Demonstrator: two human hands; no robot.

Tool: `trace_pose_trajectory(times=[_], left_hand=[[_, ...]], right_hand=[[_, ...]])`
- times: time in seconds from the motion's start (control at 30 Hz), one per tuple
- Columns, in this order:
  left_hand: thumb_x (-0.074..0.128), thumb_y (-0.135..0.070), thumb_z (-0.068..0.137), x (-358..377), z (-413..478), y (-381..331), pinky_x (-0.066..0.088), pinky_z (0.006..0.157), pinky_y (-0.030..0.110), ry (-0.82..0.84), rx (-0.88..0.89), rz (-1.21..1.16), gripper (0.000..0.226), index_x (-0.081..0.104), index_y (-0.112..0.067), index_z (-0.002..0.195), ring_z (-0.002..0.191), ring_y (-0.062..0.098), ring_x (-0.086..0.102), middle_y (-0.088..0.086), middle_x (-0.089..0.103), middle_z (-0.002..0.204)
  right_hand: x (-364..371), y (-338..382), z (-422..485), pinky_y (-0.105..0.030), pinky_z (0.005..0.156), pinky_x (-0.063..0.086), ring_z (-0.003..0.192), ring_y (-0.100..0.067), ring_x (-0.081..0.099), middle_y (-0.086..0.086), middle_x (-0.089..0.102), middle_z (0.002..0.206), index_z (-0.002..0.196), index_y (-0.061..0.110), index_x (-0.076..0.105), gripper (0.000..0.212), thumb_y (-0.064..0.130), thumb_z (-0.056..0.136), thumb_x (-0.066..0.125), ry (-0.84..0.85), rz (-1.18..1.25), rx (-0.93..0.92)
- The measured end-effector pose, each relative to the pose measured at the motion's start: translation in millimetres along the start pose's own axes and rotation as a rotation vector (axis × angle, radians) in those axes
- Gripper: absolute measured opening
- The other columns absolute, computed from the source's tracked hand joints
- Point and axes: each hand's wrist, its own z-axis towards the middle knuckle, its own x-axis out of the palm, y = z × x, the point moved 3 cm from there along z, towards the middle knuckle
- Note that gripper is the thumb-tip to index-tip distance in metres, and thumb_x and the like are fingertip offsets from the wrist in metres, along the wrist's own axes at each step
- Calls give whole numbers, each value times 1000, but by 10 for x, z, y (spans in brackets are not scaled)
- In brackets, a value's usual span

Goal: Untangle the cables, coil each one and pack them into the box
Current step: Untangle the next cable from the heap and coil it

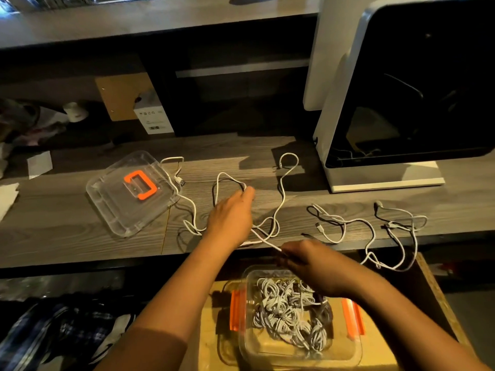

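Thin white cable (267, 242) lies looped on the grey wooden desk (80, 236). Right hand (308, 259) pinches it. Left hand (230, 215) touches a loop; I cannot tell if it grips. Pull slowly so no knot tightens.

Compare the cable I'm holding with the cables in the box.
The loose cable sprawls in open loops across the desk; the boxed cables are wound into small tight coils. The loose cable is a single strand, held by the left hand and right hand; the boxed cables are many, piled in the clear box. Both are white.
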Motion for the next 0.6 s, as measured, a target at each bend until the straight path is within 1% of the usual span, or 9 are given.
trace_pose_trajectory(times=[0.07,0.13,0.23,0.3,0.37,0.4,0.47,0.53,0.6], left_hand=[[31,-13,96,83,-52,114,40,69,38,121,-88,15,19,41,-16,112,92,37,56,17,60,108],[31,-23,99,113,-113,92,37,67,36,119,-63,-8,15,42,-15,106,90,36,57,16,63,104],[29,-60,92,133,-194,-8,42,70,35,215,-68,-223,42,44,-22,85,84,29,58,4,61,84],[30,-74,79,125,-230,-91,44,71,35,287,-61,-291,54,45,-22,78,76,24,56,-2,56,73],[46,-68,80,109,-258,-159,43,66,33,271,-5,-228,48,49,-20,76,71,20,54,-3,56,70],[53,-59,83,102,-265,-198,42,63,30,266,19,-222,39,52,-21,75,71,19,56,-5,56,69],[54,-36,92,117,-293,-264,40,61,22,344,34,-364,14,64,-27,88,75,15,60,-11,58,70],[47,-21,97,175,-322,-321,47,72,17,492,15,-654,26,61,-22,119,84,9,64,-3,67,86],[44,-18,98,171,-336,-356,44,98,24,483,-9,-931,33,51,-16,130,110,14,59,6,64,117]], right_hand=[[-161,-22,-73,-16,55,31,59,0,40,9,49,68,71,26,51,28,25,98,45,-40,-75,3],[-304,-66,-111,-14,59,34,66,1,48,10,59,77,86,23,65,18,24,96,50,-109,-74,27],[-497,-142,-146,-17,64,44,68,1,56,13,62,76,91,24,70,11,26,91,59,-267,6,80],[-610,-176,-166,-14,57,42,64,3,56,13,60,67,84,28,68,8,27,88,62,-384,66,84],[-680,-231,-164,-19,58,47,66,-2,59,9,63,68,78,29,67,8,30,85,64,-475,125,100],[-710,-270,-157,-29,61,52,68,-8,62,6,65,70,78,27,68,7,31,84,66,-521,159,111],[-745,-338,-140,-38,62,54,69,-16,63,2,66,71,78,26,69,6,30,82,67,-598,240,121],[-708,-403,-107,-28,54,54,63,-10,61,1,65,72,81,25,68,5,26,84,65,-638,345,131],[-597,-439,-67,-14,45,43,51,-1,54,1,63,69,84,22,68,7,23,87,62,-642,452,145]])
